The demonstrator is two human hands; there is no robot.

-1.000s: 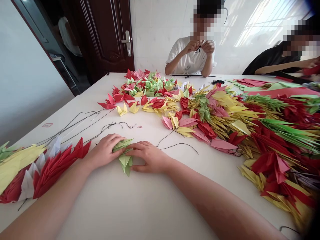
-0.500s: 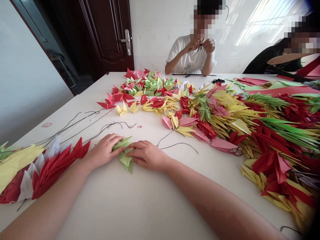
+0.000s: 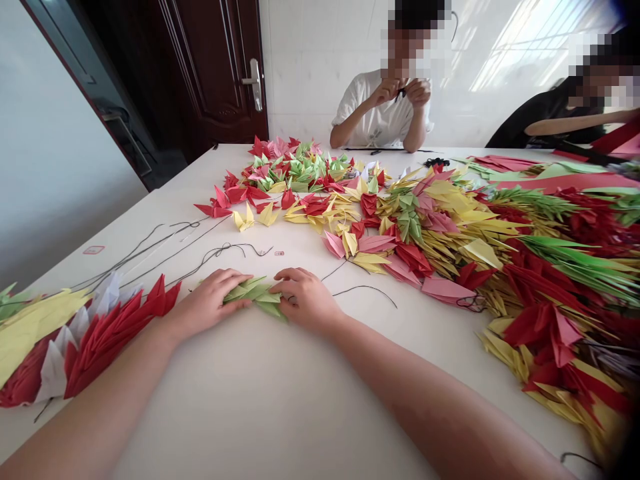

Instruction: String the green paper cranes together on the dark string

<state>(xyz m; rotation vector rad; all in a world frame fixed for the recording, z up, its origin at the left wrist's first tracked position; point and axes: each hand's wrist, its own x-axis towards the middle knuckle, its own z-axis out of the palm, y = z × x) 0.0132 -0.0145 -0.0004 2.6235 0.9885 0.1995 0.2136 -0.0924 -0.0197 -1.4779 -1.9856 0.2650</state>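
Observation:
A light green folded paper crane cluster (image 3: 255,297) lies on the white table (image 3: 260,407), held between my hands. My left hand (image 3: 207,300) rests with its fingers over the cluster's left end. My right hand (image 3: 305,300) curls over its right end. Close beyond my left hand, a thin black cord (image 3: 220,252) lies in loose loops. A strung bank of red, white and yellow paper cranes (image 3: 113,340) lies to the left of my left hand.
Large heaps of red, yellow, pink and green paper cranes (image 3: 410,247) cover the far and right table. A person in a white shirt (image 3: 380,113) sits opposite, hands raised around a small dark item. A person in black (image 3: 550,120) reaches across at the right.
The green cluster has turned from pointing toward me to lying sideways between my hands. My right hand has shifted up and to the right of it.

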